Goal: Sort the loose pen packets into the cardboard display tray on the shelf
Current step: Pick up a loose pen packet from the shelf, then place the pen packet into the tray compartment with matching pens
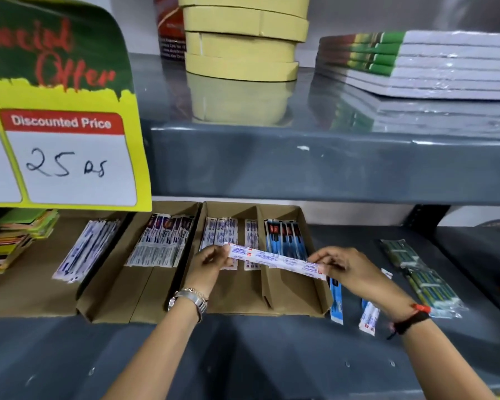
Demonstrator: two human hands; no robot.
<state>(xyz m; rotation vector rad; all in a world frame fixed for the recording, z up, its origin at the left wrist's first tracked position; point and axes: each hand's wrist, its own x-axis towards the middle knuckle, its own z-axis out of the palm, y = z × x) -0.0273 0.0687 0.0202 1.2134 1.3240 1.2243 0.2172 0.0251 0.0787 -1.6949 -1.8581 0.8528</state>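
A long white pen packet (274, 258) with blue and red print is held level above the cardboard display tray (298, 301). My left hand (211, 262) pinches its left end and my right hand (341, 265) pinches its right end. The tray has two compartments: the left one holds white packets (218, 230), the right one holds blue packets (283, 235). On the grey shelf right of the tray lie a loose blue packet (336, 301) and a loose white packet (368, 319).
A second cardboard tray (110, 310) with more packets stands to the left. A clear bag of green pens (422, 280) lies at the right. A yellow price sign (67, 157) hangs at the upper left. Tape rolls (243, 41) and notebooks (445, 64) occupy the upper shelf.
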